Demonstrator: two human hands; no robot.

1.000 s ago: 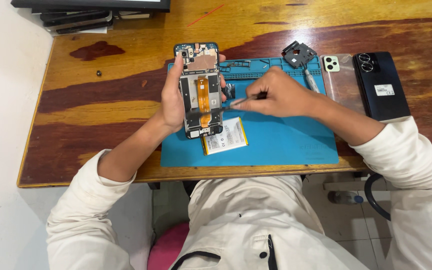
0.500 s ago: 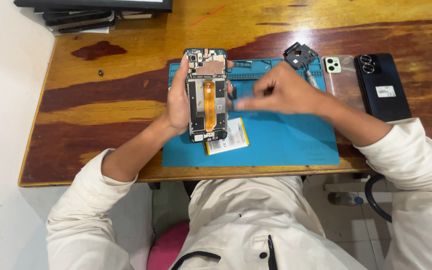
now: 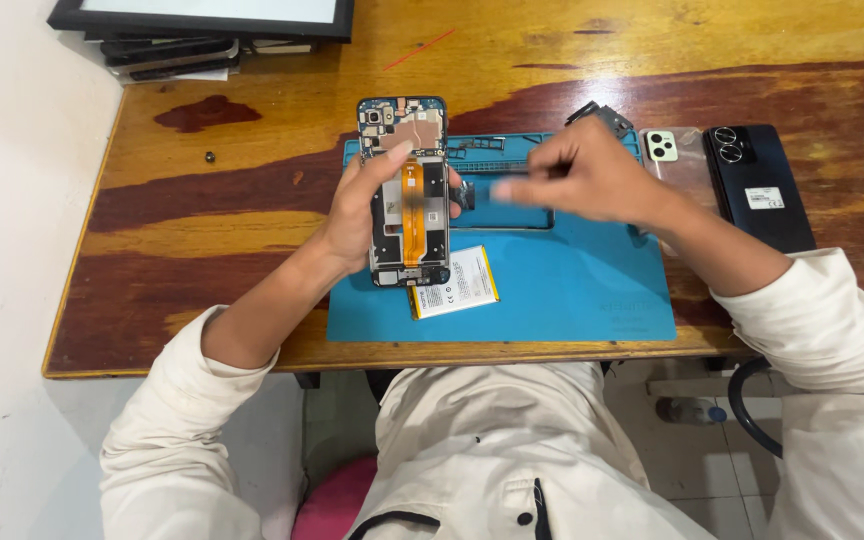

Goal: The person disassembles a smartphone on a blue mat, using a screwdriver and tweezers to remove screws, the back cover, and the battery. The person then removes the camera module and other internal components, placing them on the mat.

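Gripping an opened phone (image 3: 407,195) by its left long edge, the left hand (image 3: 357,215) holds the device just above the top left part of a blue repair mat (image 3: 552,290) on a wooden worktop (image 3: 252,215). The phone's long axis runs away from the person, camera end at the far side, near end just over a loose battery (image 3: 455,283) lying flat on the mat. Its open back faces up, showing an orange flex strip down the middle. The left thumb lies across the upper part of the frame while the other fingers wrap the far edge; the left forearm comes in bare from the lower left, sleeve pushed up to the elbow. The right hand (image 3: 592,180) hovers over the mat's far edge just right of the phone, blurred, its fingers pinched together around a thin dark tool (image 3: 497,177) whose tip points left toward the phone; the tool's kind cannot be made out. The right forearm reaches in from the lower right, white sleeve at the wrist. Beyond that hand lie a pale phone back cover (image 3: 674,160) and a black phone (image 3: 757,185), side by side on the worktop. A dark framed panel (image 3: 202,15) rests at the far left corner.
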